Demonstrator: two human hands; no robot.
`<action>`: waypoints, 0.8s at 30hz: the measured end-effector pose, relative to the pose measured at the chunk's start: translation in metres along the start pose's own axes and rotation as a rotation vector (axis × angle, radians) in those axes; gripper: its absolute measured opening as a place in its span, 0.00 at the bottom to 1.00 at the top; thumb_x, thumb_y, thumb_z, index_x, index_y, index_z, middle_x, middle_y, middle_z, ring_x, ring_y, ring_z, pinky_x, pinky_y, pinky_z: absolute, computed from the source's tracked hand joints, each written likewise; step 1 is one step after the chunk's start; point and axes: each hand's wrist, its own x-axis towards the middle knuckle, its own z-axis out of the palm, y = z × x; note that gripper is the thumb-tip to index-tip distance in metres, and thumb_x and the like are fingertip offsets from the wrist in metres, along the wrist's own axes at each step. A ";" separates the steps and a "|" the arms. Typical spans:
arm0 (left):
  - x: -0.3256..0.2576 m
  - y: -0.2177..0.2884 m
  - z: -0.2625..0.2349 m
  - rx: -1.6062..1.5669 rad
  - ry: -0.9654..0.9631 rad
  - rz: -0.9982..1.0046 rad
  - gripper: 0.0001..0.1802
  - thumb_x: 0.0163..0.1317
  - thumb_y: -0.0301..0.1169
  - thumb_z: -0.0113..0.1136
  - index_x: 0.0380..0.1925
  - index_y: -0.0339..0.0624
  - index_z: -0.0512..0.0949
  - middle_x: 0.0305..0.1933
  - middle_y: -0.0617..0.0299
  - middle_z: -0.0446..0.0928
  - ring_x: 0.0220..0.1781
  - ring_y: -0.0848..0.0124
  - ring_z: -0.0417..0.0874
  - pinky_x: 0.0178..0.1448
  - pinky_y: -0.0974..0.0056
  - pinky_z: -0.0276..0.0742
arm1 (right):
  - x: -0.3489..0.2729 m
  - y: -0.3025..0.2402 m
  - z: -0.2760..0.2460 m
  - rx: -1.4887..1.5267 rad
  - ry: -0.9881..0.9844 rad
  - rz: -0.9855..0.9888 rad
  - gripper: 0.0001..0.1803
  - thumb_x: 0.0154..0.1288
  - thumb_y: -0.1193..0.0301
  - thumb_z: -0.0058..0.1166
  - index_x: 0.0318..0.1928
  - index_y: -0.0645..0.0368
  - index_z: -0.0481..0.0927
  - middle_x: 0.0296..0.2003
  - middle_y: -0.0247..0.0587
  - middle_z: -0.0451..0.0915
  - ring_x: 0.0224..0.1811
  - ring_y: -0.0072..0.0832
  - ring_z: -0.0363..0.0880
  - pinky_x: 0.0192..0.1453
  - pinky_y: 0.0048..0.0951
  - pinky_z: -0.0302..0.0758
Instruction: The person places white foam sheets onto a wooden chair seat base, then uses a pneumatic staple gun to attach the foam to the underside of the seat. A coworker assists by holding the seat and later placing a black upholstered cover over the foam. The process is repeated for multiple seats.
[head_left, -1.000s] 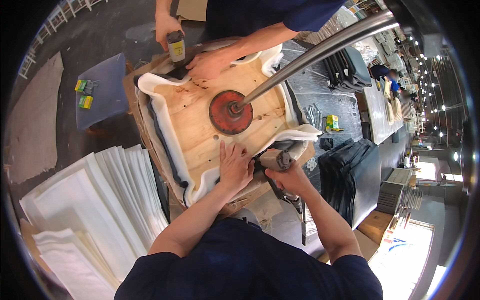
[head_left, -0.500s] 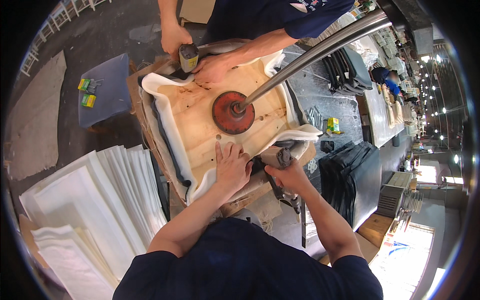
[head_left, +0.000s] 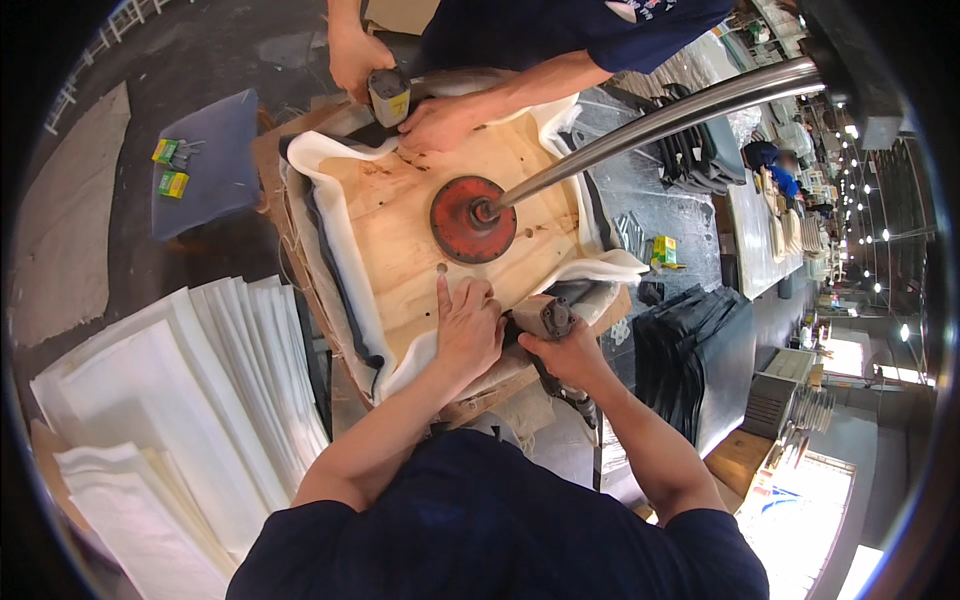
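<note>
A light plywood panel (head_left: 400, 220) with white padding (head_left: 343, 240) and black cover material (head_left: 340, 290) round its edges lies in front of me. My left hand (head_left: 468, 325) rests on its near edge, index finger stretched over the wood and the other fingers slightly bent. Close beside it, my right hand (head_left: 570, 352) grips a staple gun (head_left: 543, 317), its nose by my left thumb at the panel's edge; the exact contact is hidden. Across the panel, a co-worker's hand holds another staple gun (head_left: 388, 97), and their other hand (head_left: 437, 124) presses on the far edge.
A red round pad (head_left: 473, 220) on a slanting metal rod (head_left: 660, 125) sits on the panel's middle. White padding sheets (head_left: 180, 390) stand at left, black covers (head_left: 700, 350) at right. A blue-grey stool top (head_left: 205, 165) carries small boxes and staples.
My right hand has brought the staple gun slightly left, closer to my left hand. My left hand stays on the panel's edge. The whole view has shifted a little.
</note>
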 end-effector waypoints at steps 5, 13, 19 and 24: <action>-0.007 -0.005 -0.010 0.013 -0.036 -0.015 0.09 0.64 0.33 0.72 0.40 0.42 0.87 0.67 0.54 0.72 0.82 0.47 0.63 0.89 0.23 0.39 | -0.003 0.001 -0.011 0.141 -0.065 0.108 0.35 0.69 0.66 0.76 0.73 0.58 0.79 0.41 0.38 0.90 0.22 0.20 0.80 0.27 0.27 0.78; -0.003 -0.011 0.004 -0.016 -0.016 -0.048 0.12 0.60 0.34 0.73 0.40 0.39 0.86 0.71 0.53 0.71 0.86 0.45 0.59 0.91 0.27 0.34 | -0.016 0.006 0.004 0.247 -0.080 -0.002 0.36 0.69 0.69 0.75 0.75 0.57 0.77 0.40 0.36 0.88 0.22 0.16 0.76 0.26 0.26 0.76; -0.002 -0.009 0.003 -0.035 -0.030 -0.061 0.10 0.61 0.32 0.72 0.40 0.40 0.86 0.71 0.54 0.72 0.87 0.46 0.60 0.91 0.27 0.36 | -0.007 -0.007 0.012 0.099 -0.018 0.030 0.30 0.67 0.67 0.77 0.67 0.61 0.82 0.38 0.35 0.89 0.22 0.20 0.79 0.26 0.28 0.77; 0.000 -0.023 -0.010 -0.111 -0.058 0.022 0.07 0.61 0.30 0.73 0.36 0.42 0.86 0.68 0.55 0.75 0.86 0.46 0.62 0.92 0.29 0.39 | -0.009 -0.010 0.002 0.115 -0.034 0.121 0.26 0.68 0.67 0.76 0.62 0.62 0.85 0.35 0.35 0.88 0.21 0.20 0.80 0.26 0.27 0.76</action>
